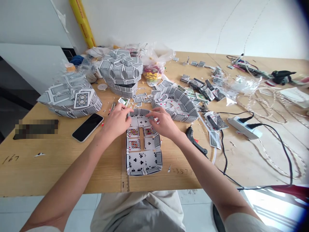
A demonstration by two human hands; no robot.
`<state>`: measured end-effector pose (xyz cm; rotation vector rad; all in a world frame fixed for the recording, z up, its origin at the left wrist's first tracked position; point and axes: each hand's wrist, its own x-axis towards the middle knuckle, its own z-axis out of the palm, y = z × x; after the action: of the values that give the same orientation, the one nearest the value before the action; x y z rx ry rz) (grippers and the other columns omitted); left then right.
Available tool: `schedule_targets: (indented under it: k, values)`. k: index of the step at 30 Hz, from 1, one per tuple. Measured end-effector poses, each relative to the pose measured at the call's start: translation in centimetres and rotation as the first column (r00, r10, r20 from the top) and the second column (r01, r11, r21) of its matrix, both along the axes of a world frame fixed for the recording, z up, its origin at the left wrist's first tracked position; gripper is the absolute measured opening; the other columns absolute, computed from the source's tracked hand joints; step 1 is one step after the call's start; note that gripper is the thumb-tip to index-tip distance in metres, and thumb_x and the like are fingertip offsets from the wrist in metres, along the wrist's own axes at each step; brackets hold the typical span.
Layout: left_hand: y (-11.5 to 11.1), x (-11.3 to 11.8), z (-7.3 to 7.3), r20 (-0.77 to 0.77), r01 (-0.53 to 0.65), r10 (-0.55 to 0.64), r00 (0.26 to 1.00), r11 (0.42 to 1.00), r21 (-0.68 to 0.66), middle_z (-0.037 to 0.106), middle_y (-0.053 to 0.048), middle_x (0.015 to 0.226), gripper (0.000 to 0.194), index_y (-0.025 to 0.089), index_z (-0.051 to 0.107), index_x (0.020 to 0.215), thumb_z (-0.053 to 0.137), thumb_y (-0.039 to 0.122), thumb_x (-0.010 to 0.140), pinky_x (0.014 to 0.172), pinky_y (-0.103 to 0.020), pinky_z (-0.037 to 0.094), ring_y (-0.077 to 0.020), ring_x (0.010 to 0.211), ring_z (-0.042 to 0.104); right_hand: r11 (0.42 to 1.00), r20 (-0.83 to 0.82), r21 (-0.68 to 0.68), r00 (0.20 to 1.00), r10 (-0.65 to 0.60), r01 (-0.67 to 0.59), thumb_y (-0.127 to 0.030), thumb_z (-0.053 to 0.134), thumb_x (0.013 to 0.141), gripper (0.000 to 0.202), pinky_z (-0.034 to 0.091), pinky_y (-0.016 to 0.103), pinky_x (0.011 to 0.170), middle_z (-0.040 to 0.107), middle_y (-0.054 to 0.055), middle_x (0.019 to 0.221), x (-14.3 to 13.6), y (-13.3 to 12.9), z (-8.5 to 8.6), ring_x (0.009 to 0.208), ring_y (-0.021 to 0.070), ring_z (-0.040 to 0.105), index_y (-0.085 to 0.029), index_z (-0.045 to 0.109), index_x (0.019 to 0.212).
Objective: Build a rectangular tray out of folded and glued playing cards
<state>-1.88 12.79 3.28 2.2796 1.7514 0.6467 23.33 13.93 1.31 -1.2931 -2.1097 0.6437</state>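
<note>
An open box made of playing cards lies lengthwise before me, card faces up on its floor and folded cards for walls. A narrow gap runs between the cards in its middle. My left hand grips its far left corner, fingers bent over the rim. On the far right, my right hand holds the wall between thumb and fingers; the thumb is mostly hidden. Just beyond the right hand sits a wider card tray. A black glue gun lies right of the box.
Two lidded card boxes, one heart-like and one rounded, stand at the back left. A phone lies left of my arm. Card packs, a power strip, cables and twisted cord spread over the right side.
</note>
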Motion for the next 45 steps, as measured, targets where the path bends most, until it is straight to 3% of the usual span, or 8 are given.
schedule_targets:
  k: [5,11,22,27,31,34,37,45]
  values:
    - [2.7,0.3,-1.4,0.010,-0.009,0.010,1.000,0.999,-0.037,0.063,-0.013,0.138,0.040,0.021,0.075,0.125,0.059,0.012,0.090,0.115,-0.052,0.053,-0.0338,0.125,0.067,0.998,0.242,0.038,0.969,0.041,-0.052,-0.008,0.057,0.089,0.040,0.051,0.047,0.101,0.064,0.018,0.121,-1.8,1.9,-0.1,0.113,0.0315,0.065,-0.015,0.082,0.119]
    - [2.6,0.4,-4.1,0.102,-0.040,0.053,0.993,0.991,-0.125,0.065,-0.017,0.147,0.059,0.015,0.057,0.150,0.058,0.013,0.091,0.120,-0.050,0.049,-0.0342,0.139,0.061,0.998,0.334,-0.034,0.942,-0.031,0.044,-0.003,0.057,0.084,0.050,0.051,0.041,0.095,0.064,0.019,0.121,-1.9,2.2,-1.6,0.102,0.0284,0.067,-0.011,0.076,0.129]
    - [2.0,0.8,-3.8,0.119,-0.077,0.101,0.988,0.978,-0.192,0.066,-0.016,0.151,0.052,0.019,0.061,0.146,0.056,0.016,0.095,0.120,-0.051,0.048,-0.0330,0.139,0.061,0.995,0.370,-0.055,0.927,-0.053,0.079,-0.004,0.050,0.089,0.043,0.050,0.039,0.087,0.066,0.020,0.120,-2.7,2.1,-1.2,0.096,0.0274,0.068,-0.013,0.074,0.123]
    - [1.2,0.1,-4.1,0.234,-0.084,0.121,0.965,0.983,-0.163,0.069,-0.018,0.143,0.046,0.018,0.063,0.141,0.062,0.028,0.097,0.111,-0.051,0.055,-0.0309,0.118,0.071,0.992,0.168,0.014,0.978,-0.123,0.122,-0.030,0.058,0.098,0.038,0.052,0.045,0.089,0.070,0.018,0.118,-1.8,0.9,-1.4,0.095,0.0314,0.069,-0.018,0.063,0.133]
    - [1.0,-0.1,-4.7,0.381,-0.092,0.128,0.915,0.990,-0.111,0.074,-0.014,0.135,0.035,0.021,0.069,0.131,0.063,0.031,0.097,0.107,-0.049,0.056,-0.0279,0.114,0.072,0.981,-0.096,0.011,0.977,-0.191,0.193,-0.030,0.061,0.092,0.037,0.053,0.051,0.096,0.074,0.017,0.124,-1.4,1.4,-2.7,0.096,0.0301,0.070,-0.020,0.064,0.127]
    - [2.1,0.5,-5.4,0.566,-0.082,0.133,0.814,0.990,-0.114,0.077,-0.010,0.130,0.028,0.022,0.072,0.119,0.064,0.028,0.094,0.109,-0.045,0.055,-0.0263,0.119,0.071,0.979,-0.327,-0.113,0.924,-0.200,0.171,-0.027,0.062,0.085,0.035,0.053,0.050,0.103,0.077,0.014,0.124,-1.8,3.0,-3.9,0.111,0.0296,0.070,-0.020,0.070,0.118]
    - [3.5,1.6,-6.0,0.728,-0.055,0.151,0.668,0.987,-0.154,0.080,-0.006,0.121,0.022,0.023,0.076,0.109,0.062,0.029,0.093,0.109,-0.043,0.055,-0.0246,0.116,0.073,0.962,-0.564,-0.272,0.805,-0.184,0.029,-0.030,0.062,0.082,0.038,0.050,0.045,0.111,0.077,0.013,0.129,-2.8,4.5,-4.6,0.121,0.0269,0.070,-0.020,0.073,0.117]
    - [4.1,3.0,-6.4,0.774,-0.088,0.177,0.608,0.984,-0.156,0.082,-0.006,0.117,0.020,0.022,0.078,0.097,0.059,0.027,0.096,0.118,-0.047,0.048,-0.0259,0.122,0.070,0.944,-0.637,-0.327,0.746,-0.193,-0.035,-0.033,0.055,0.084,0.033,0.045,0.043,0.115,0.081,0.007,0.121,-4.0,5.0,-5.5,0.123,0.0270,0.068,-0.021,0.079,0.104]
